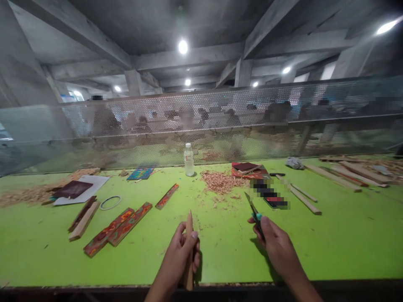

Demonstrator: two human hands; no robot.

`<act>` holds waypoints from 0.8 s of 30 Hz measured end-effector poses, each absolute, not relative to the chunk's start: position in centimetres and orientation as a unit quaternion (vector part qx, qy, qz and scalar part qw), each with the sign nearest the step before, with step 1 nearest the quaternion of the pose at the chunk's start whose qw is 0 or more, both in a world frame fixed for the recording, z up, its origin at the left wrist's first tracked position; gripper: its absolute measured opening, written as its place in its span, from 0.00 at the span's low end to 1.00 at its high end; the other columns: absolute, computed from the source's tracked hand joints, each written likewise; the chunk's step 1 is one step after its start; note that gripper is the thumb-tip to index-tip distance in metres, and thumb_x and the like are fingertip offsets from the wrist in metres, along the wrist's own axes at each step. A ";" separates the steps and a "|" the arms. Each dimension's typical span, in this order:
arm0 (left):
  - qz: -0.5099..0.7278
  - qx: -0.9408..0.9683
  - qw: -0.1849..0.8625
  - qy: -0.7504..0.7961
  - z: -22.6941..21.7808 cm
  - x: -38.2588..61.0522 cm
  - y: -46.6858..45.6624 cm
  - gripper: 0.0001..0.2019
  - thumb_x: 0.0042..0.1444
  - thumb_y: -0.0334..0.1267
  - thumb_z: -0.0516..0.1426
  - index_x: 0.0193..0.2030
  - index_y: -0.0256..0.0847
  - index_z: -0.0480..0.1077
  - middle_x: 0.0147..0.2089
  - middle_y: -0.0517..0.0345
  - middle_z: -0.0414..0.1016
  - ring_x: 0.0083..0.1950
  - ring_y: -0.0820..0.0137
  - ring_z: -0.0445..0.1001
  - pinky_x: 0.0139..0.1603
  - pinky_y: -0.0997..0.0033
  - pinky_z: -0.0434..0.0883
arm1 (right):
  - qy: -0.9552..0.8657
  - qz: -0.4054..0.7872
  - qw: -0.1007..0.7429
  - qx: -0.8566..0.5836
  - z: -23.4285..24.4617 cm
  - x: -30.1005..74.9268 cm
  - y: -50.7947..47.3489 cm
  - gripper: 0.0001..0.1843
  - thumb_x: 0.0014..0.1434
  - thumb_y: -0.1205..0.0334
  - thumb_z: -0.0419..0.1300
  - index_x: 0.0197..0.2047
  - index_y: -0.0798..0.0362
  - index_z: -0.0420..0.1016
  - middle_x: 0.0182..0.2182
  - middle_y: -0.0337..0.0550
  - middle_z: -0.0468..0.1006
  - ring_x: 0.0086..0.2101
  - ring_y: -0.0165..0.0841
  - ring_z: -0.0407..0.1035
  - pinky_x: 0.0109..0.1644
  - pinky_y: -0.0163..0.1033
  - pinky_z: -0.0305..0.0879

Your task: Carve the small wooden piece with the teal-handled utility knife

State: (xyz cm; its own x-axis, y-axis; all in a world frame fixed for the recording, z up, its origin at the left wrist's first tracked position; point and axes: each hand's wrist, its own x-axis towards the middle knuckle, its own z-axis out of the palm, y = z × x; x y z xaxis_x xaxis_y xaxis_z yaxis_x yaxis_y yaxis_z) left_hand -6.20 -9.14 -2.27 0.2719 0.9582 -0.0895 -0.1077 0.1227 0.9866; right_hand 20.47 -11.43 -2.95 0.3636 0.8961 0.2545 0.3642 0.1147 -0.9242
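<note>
My left hand point(179, 256) is closed around a narrow wooden stick point(189, 224), its pointed end directed away from me and its lower end near the table's front edge. To the right, my right hand point(277, 243) grips a utility knife point(255, 214) with a dark and teal handle. The knife's blade points up and to the left, apart from the stick. Beyond the hands lies a heap of wood shavings point(217, 181) on the green table point(226, 251).
Painted wooden strips point(118, 228) and a ring point(110, 202) lie left. A bottle point(189, 160) stands before a perforated metal screen point(157, 147). Sandpaper point(248, 167) lies back right, with wooden sticks point(333, 177) farther right. Several people are blurred behind the screen.
</note>
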 end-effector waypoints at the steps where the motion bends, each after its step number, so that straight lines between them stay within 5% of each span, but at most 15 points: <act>1: 0.430 0.502 0.622 0.420 -2.2 -6.2 -9.2 0.27 0.59 0.65 0.61 0.46 0.45 0.60 0.30 0.69 0.70 0.19 0.79 0.66 0.18 0.79 0.64 | -0.528 0.222 0.534 -0.622 -3.0 20.1 -11.8 0.38 0.67 0.27 0.44 0.41 0.53 0.78 0.24 0.40 0.71 0.26 0.32 0.66 0.28 0.36 0.64; 7: 0.420 0.524 0.624 0.400 -1.9 -6.1 -9.3 0.29 0.59 0.65 0.61 0.48 0.41 0.61 0.31 0.67 0.71 0.20 0.80 0.66 0.21 0.79 0.65 | -0.655 0.164 0.408 -0.614 -2.8 17.6 -13.0 0.29 0.63 0.30 0.55 0.32 0.48 0.78 0.26 0.41 0.78 0.29 0.37 0.71 0.35 0.39 0.62; 13: 0.379 0.563 0.620 0.394 -2.3 -6.4 -9.8 0.35 0.62 0.63 0.60 0.64 0.40 0.57 0.31 0.68 0.69 0.21 0.78 0.64 0.21 0.78 0.63 | -0.694 0.121 0.314 -0.637 -2.7 17.6 -12.5 0.29 0.68 0.34 0.51 0.34 0.47 0.79 0.30 0.43 0.81 0.33 0.40 0.76 0.36 0.39 0.59; 19: 0.359 0.591 0.602 0.399 -2.2 -6.6 -10.0 0.34 0.65 0.59 0.58 0.68 0.39 0.55 0.26 0.71 0.63 0.21 0.76 0.62 0.23 0.77 0.62 | -0.707 0.102 0.283 -0.640 -3.0 18.0 -12.5 0.30 0.69 0.33 0.47 0.36 0.47 0.78 0.33 0.43 0.82 0.34 0.41 0.76 0.36 0.39 0.59; 24: 0.353 0.610 0.585 0.401 -2.0 -6.6 -10.0 0.28 0.64 0.57 0.60 0.62 0.39 0.63 0.28 0.70 0.62 0.23 0.75 0.61 0.24 0.77 0.61 | -0.712 0.092 0.290 -0.633 -3.3 18.3 -12.5 0.30 0.69 0.32 0.48 0.37 0.46 0.79 0.34 0.43 0.83 0.34 0.41 0.77 0.35 0.39 0.60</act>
State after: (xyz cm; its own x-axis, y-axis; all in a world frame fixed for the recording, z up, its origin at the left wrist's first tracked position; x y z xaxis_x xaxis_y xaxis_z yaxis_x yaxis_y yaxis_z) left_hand -6.64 -9.96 -1.95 0.4284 0.9028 -0.0386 0.0756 0.0067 0.9971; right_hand 18.27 -12.53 -3.27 -0.0308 0.9545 0.2965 0.8474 0.1823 -0.4987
